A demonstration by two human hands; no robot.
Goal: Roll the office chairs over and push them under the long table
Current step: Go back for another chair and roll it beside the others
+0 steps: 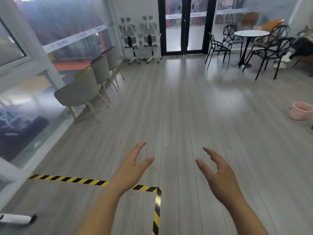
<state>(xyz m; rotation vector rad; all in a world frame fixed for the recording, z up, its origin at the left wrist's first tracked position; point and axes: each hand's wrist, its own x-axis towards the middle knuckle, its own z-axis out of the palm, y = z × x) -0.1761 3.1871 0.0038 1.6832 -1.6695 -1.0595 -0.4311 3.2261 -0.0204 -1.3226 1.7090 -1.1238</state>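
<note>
Two white office chairs (131, 39) (151, 39) are counted at twelve o'clock, side by side. Three grey upholstered chairs (79, 94) (101, 70) (114, 59) are lined up at ten o'clock. Three black wire-frame chairs (217, 45) (230, 33) (272, 53) are tallied around one round white table (251, 33) at two o'clock; a fourth is possibly glimpsed behind. One pink bucket (300, 110) is noted at three o'clock. Two hands (133, 168) (218, 173) are seen at six o'clock.

Glossy wood-look floor (186, 102); mesh-backed office chairs (130, 36)
</note>
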